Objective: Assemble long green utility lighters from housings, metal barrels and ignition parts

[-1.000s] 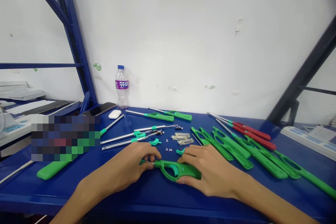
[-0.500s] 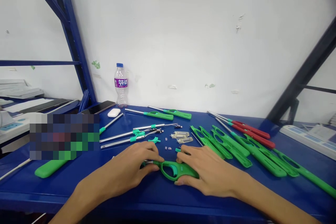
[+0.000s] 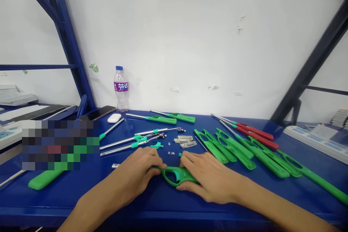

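Both hands hold one long-reach lighter (image 3: 187, 175) low over the front of the blue table. My left hand (image 3: 140, 168) pinches its neck between thumb and fingers, just ahead of the trigger loop. Around the rear of the green handle, my right hand (image 3: 210, 175) is closed, with the thumb underneath. A teal trigger (image 3: 178, 176) shows inside the loop. The silver tube end (image 3: 115, 166) sticks out left of my left hand; the part between is hidden. Beyond the hands lie clear fuel tanks (image 3: 188, 144), small pale pieces (image 3: 171, 153) and a teal trigger piece (image 3: 157, 145).
Several metal lighter tubes (image 3: 119, 149) lie left of centre. Green handle shells (image 3: 239, 152) and red lighters (image 3: 255, 137) lie to the right. At the back stand a bottle (image 3: 121, 94), a white case (image 3: 114, 118) and a phone (image 3: 100, 112). Power strips flank both sides.
The view has shifted slightly. My left fingers have closed over the lighter's neck, where metal showed before. More of the tube end now shows left of that hand.
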Available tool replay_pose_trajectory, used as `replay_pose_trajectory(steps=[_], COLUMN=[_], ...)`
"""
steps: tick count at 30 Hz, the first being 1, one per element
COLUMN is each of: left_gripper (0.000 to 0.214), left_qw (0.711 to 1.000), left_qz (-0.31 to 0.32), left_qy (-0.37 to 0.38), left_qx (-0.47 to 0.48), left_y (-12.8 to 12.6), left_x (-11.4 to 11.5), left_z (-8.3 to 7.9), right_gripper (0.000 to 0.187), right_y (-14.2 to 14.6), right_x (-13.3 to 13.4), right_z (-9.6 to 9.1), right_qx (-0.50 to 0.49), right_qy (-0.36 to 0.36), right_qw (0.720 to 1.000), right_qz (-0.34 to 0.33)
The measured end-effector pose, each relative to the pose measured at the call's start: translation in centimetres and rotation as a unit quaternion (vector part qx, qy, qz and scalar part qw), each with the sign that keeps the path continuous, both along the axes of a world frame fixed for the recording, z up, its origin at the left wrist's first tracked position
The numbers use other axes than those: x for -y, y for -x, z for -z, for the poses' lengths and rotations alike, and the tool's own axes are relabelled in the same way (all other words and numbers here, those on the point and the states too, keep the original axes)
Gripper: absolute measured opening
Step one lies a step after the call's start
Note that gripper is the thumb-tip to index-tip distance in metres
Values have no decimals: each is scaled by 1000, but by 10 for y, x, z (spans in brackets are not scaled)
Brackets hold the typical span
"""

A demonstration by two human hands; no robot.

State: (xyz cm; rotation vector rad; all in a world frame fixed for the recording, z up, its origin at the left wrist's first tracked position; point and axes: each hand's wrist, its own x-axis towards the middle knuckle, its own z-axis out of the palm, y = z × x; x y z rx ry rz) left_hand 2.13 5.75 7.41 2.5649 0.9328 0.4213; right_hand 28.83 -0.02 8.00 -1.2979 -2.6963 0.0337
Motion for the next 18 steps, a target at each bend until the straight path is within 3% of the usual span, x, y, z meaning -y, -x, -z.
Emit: replay_pose_trajectory(steps=[3, 6, 9, 13, 18], left_gripper=[36, 34, 26, 5, 16], left_qw=[999, 990, 989, 992, 997], left_qz=[-20, -117, -133, -87, -63], left_qy=[-37, -78, -15, 45, 30], left_qx=[-1, -17, -65, -73, -32], left_y=[21, 51, 68, 55, 26], left_x=[0, -4, -10, -13, 0], left_z=[-11, -20, -23, -20, -20], right_gripper=[39, 39, 39, 39, 42], right_y=[0, 0, 0, 0, -2], right_x=[0, -1, -2, -1, -3], right_z=[-1, -4, -5, -6, -4], right_qx=[-40, -54, -57, -62, -91], right_qy=[38, 65, 77, 88, 105], right_qw=[998, 996, 994, 993, 989], right_qz=[27, 38, 43, 49, 44])
